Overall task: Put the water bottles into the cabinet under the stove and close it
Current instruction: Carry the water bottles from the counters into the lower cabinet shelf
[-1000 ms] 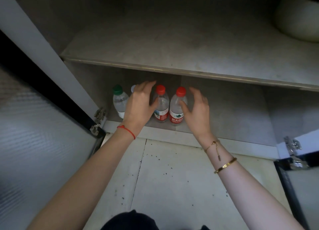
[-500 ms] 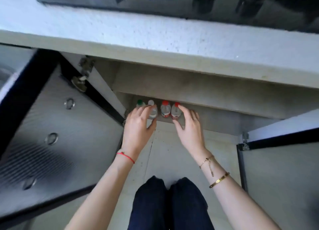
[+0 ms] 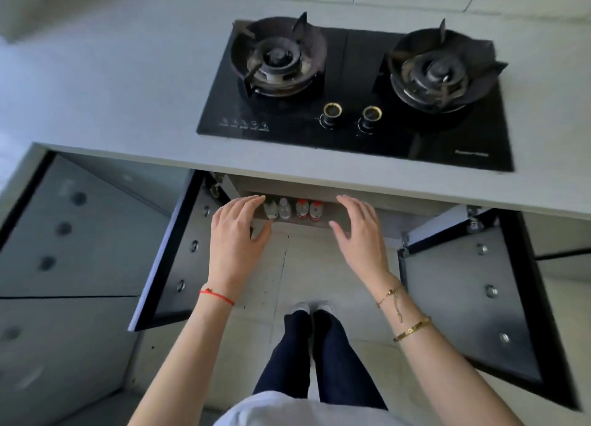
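Several small water bottles stand in a row on the cabinet floor under the stove: two with red caps [image 3: 309,210] on the right, a clear-capped one [image 3: 284,208] and a partly hidden one [image 3: 270,210] on the left. My left hand [image 3: 236,233] hovers open in front of the leftmost bottle. Apart from the bottles, my right hand [image 3: 359,230] is held open to the right of the row. Both cabinet doors stand open: the left door [image 3: 172,249] and the right door [image 3: 473,297].
A black two-burner gas stove [image 3: 351,89] sits in the grey countertop [image 3: 112,89] above the cabinet. Another open door [image 3: 64,227] is at the far left. My legs [image 3: 313,355] stand on the tiled floor between the doors.
The view has risen from inside the cabinet to above the counter, showing the stove. Both hands have drawn back from the bottles and spread apart. The bottles stay in place.
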Demonstrator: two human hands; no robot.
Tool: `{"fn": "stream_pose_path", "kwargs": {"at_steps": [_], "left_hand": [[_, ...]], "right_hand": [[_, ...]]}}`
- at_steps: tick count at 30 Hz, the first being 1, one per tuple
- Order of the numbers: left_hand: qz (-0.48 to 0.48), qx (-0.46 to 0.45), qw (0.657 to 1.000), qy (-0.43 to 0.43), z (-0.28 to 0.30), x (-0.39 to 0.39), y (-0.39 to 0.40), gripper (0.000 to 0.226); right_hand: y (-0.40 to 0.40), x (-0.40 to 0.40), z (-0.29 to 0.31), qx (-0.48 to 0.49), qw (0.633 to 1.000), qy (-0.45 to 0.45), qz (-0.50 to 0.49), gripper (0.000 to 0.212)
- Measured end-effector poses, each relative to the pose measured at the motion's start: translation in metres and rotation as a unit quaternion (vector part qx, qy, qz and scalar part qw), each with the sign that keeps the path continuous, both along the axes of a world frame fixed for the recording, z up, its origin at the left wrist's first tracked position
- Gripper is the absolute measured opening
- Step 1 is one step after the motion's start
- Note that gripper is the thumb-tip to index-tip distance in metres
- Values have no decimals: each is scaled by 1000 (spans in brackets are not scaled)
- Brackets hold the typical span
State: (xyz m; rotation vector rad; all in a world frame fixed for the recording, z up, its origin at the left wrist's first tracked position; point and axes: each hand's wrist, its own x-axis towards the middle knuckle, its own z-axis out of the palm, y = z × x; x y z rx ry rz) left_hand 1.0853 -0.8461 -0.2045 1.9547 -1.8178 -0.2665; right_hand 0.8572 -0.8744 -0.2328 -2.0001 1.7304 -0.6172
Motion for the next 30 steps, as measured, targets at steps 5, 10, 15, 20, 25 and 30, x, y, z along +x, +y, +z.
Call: {"fn": "stream_pose_path", "kwargs": {"at_steps": [5,10,15,20,25,30], "left_hand": [[-32,-6,999,4,47,-1,19,42],[-85,-22,996,-8,73,-4,28,43],[-149,-37,988,-16,91,-15,31,43],[-221,-35,975,-11,105,-47,37,45],[-307,-20,951,-4,113,-106,51,44],[-387,-27,922,-3,116,-189,80,43]], "right_hand": [[24,-6,52,-34,999,2,-16,47],[50,-13,82,-62,997,13,-49,47],[83,-29,100,-86,991,3,-104,46],[131,-63,110,-96,979,-4,-181,47],[191,-110,118,-99,956,4,-276,48],[261,-168,122,-101,923,5,-371,49]]}}
